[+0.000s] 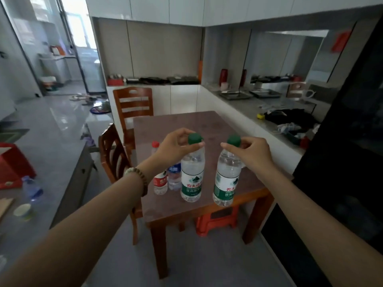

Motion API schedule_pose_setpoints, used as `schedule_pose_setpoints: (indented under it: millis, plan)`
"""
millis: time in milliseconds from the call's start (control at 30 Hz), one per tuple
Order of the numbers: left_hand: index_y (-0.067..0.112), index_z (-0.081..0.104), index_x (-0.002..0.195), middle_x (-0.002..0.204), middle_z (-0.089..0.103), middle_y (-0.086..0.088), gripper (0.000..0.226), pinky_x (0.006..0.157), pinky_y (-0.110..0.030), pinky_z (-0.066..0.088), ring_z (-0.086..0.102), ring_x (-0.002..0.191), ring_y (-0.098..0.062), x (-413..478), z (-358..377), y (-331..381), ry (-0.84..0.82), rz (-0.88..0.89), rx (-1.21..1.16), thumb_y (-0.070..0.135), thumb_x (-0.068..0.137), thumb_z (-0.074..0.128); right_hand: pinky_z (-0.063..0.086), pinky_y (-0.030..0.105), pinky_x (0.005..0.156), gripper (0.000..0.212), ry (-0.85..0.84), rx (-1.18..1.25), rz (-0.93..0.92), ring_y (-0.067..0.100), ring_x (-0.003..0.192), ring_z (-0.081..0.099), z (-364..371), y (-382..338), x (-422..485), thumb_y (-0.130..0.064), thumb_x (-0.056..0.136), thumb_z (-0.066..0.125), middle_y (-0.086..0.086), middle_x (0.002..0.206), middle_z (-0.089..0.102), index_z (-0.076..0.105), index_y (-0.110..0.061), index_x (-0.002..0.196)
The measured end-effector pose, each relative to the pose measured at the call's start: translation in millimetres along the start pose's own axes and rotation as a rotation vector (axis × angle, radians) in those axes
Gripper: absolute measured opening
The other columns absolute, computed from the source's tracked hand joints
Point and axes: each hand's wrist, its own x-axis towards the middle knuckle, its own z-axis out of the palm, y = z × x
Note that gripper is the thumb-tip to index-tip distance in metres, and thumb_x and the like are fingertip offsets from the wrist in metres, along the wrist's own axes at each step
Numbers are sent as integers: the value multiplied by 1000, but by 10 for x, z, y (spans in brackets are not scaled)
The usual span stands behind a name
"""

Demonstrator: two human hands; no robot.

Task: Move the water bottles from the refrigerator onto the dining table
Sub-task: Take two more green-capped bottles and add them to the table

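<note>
Two green-capped bottles at centre frame, and we've got each pinched just under the cap: left hand (176, 147) closed on the left bottle (192, 175), right hand (251, 154) closed on the right bottle (228, 177). Both hang low at the table's (207, 125) near edge; whether they touch it, we can't tell. The right one looks closest to that edge, so a careless release could tip it off. The small bottles (160, 182) just left could get knocked.
</note>
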Motion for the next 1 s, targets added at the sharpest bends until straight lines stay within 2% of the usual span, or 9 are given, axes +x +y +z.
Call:
schedule_pose_setpoints:
  millis: [67,167,233,333,433,500,600,733,1000]
  plan:
    - [11,58,100,96,71,4,25,76,-16,54,69,87,-4,268,-18,-187,-41,-33,-1,14,79,72,34,10,44,25,-15,-29,19,-2,45,48,144,169,268,-33,67,83,-15,51,54,71,-14,77]
    - [13,58,98,97,70,5,23,74,-17,54,69,85,0,660,-22,-475,-82,-54,63,13,80,71,43,22,53,26,-70,-67,56,8,58,53,335,445,623,-28,70,82,-3,64,61,68,-9,81]
    - [16,58,96,100,70,2,23,82,-25,54,68,91,-6,927,-10,-655,-106,-45,124,16,78,73,44,27,58,23,-126,-77,84,11,61,53,461,631,847,-23,71,80,-1,66,60,65,-8,79]
    - [25,56,91,102,69,-1,24,89,-35,54,66,99,-14,1221,34,-869,-115,-56,201,24,76,75,45,26,61,15,-231,-45,112,14,66,55,648,879,1158,-16,73,79,0,69,61,66,-10,78]
    - [22,55,92,104,68,0,24,86,-31,55,65,99,-12,1415,75,-1053,-103,-88,284,19,78,73,44,17,53,12,-326,-26,114,13,63,54,806,1076,1427,-11,74,77,2,67,60,67,-6,78]
    - [18,56,94,103,68,1,26,82,-22,55,65,96,-9,1502,86,-1159,-88,-90,325,18,76,75,40,12,45,16,-378,-2,133,9,57,52,898,1187,1575,-16,74,78,-1,64,58,66,-7,77]
    - [17,59,98,100,67,6,30,76,-13,53,64,94,-7,1573,104,-1301,-86,-121,412,22,75,77,44,23,54,23,-413,-10,155,11,59,56,1032,1390,1756,-30,68,82,-1,65,61,65,-15,71]
    - [20,60,99,102,69,4,31,88,-26,52,64,96,-11,1649,134,-1461,-106,-151,507,26,75,77,46,28,52,26,-423,3,203,16,58,57,1154,1604,1884,-31,66,84,5,69,63,64,-15,73]
    - [20,58,108,113,66,1,40,90,-34,52,61,107,-14,1672,113,-1649,-91,-190,622,32,74,76,55,34,58,25,-423,73,329,18,52,57,1336,1827,1986,-26,69,83,8,71,62,63,-12,76]
